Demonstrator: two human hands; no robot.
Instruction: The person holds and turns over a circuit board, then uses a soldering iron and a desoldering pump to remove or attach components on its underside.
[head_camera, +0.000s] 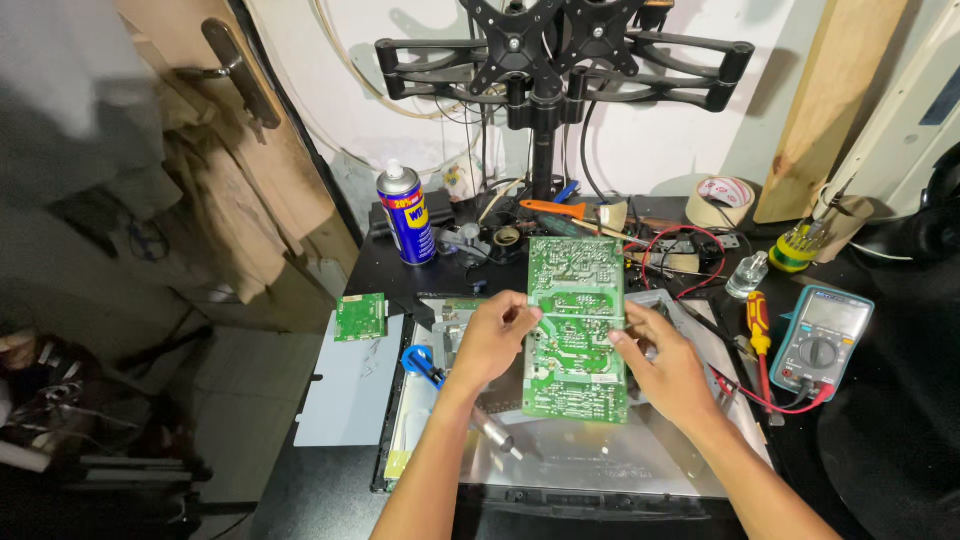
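Observation:
I hold a green circuit board (575, 330) upright in front of me, solder side facing me. My left hand (492, 338) grips its left edge and my right hand (668, 362) grips its right edge. The board hangs above the opened metal back of a flat monitor (590, 455) lying on the black desk. A soldering iron with a blue handle (425, 364) lies on the monitor just under my left wrist.
A small green board (360, 317) sits on a grey sheet (350, 385) at left. A blue spray can (406, 213) stands behind it. At right are a multimeter (823, 340) with red leads, a red screwdriver (759, 322), a tape roll (722, 201) and a black monitor stand (545, 70).

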